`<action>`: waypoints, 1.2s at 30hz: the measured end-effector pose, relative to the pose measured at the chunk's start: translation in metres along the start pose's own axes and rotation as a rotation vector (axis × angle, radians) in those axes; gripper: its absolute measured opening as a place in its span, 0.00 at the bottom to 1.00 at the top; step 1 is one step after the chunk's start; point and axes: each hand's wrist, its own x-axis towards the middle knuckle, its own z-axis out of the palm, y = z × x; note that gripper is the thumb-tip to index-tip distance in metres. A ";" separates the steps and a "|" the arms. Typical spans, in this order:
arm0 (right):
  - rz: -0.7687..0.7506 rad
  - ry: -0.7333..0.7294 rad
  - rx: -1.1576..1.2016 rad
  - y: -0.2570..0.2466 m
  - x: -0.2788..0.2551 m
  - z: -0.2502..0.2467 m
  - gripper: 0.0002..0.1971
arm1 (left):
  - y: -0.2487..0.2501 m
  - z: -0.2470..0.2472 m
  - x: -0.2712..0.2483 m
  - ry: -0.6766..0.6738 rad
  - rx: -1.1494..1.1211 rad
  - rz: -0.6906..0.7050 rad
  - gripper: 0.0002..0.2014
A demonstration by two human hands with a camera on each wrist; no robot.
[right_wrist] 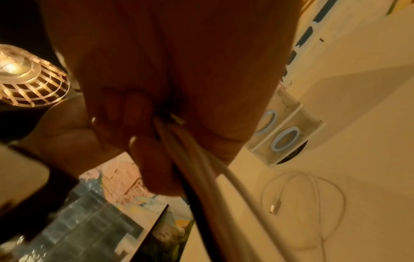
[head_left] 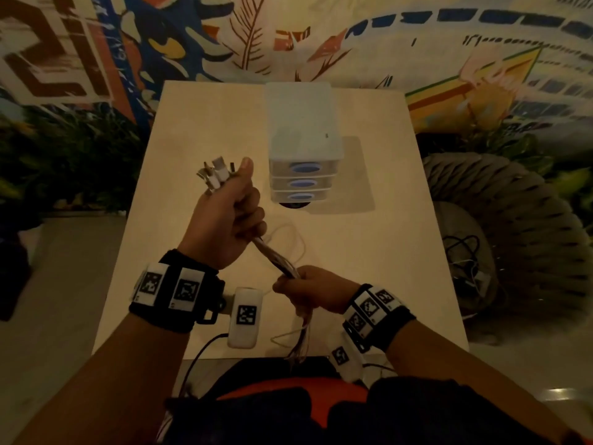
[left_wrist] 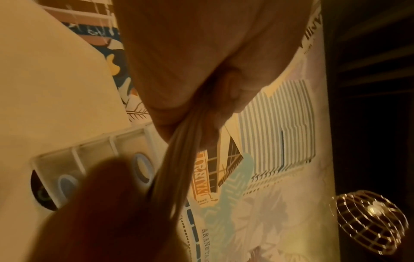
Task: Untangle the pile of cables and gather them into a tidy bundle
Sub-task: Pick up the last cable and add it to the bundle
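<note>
A bundle of several pale cables (head_left: 276,261) runs taut between my two hands above the table. My left hand (head_left: 229,216) grips its upper part in a fist, with the white plug ends (head_left: 215,175) sticking out past the thumb. My right hand (head_left: 306,292) grips the same bundle lower down, and the loose tails (head_left: 301,340) hang below it toward the table's near edge. In the left wrist view the cables (left_wrist: 177,159) stream out of the fist. The right wrist view shows the strands (right_wrist: 201,168) leaving my curled fingers. One white cable (right_wrist: 313,195) lies looped on the table.
A small translucent drawer unit (head_left: 303,149) with blue oval handles stands at the middle back of the pale table (head_left: 385,252). A woven basket (head_left: 513,236) with dark cords sits on the floor to the right. A painted mural fills the wall behind.
</note>
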 end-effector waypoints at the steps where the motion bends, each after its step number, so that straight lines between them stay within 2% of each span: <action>1: 0.034 -0.015 -0.033 0.013 0.000 -0.001 0.24 | 0.003 -0.002 -0.001 0.009 -0.013 0.007 0.25; 8: 0.255 -0.063 -0.283 0.097 -0.014 -0.011 0.26 | 0.018 -0.027 -0.015 0.052 -0.070 0.012 0.26; 11: 0.285 -0.096 -0.415 0.095 -0.014 -0.014 0.26 | 0.010 -0.036 -0.012 0.131 -0.084 -0.028 0.26; 14: 0.258 -0.176 -0.508 0.080 -0.012 -0.027 0.20 | 0.003 -0.041 -0.012 0.180 -0.089 -0.075 0.26; 16: 0.251 -0.188 -0.463 0.060 -0.010 -0.049 0.27 | -0.001 -0.044 -0.015 0.183 -0.091 -0.108 0.25; 17: 0.231 -0.154 -0.425 0.047 -0.006 -0.063 0.28 | -0.004 -0.046 -0.017 0.181 -0.088 -0.123 0.25; 19: 0.123 0.017 -0.406 0.019 0.004 -0.087 0.20 | -0.009 -0.049 -0.020 0.181 -0.088 -0.152 0.25; 21: 0.007 0.291 -0.568 -0.006 0.020 -0.101 0.12 | -0.016 -0.052 -0.022 0.181 -0.103 -0.184 0.25; 23: -0.099 0.439 -0.732 -0.023 0.044 -0.101 0.10 | -0.021 -0.054 -0.022 0.185 -0.115 -0.217 0.25; 25: -0.136 0.420 -0.846 -0.030 0.075 -0.095 0.11 | -0.026 -0.055 -0.023 0.189 -0.116 -0.240 0.25; 28: -0.054 0.339 -1.021 -0.020 0.119 -0.086 0.17 | -0.031 -0.056 -0.025 0.184 -0.102 -0.252 0.25; 30: 0.023 0.342 -1.134 -0.005 0.136 -0.082 0.21 | -0.034 -0.057 -0.026 0.187 -0.090 -0.243 0.25; 34: 0.050 0.470 -1.263 0.009 0.147 -0.079 0.15 | -0.036 -0.065 -0.028 0.217 -0.069 -0.235 0.25; 36: 0.060 0.481 -1.320 0.010 0.146 -0.080 0.14 | -0.039 -0.070 -0.028 0.231 -0.061 -0.234 0.24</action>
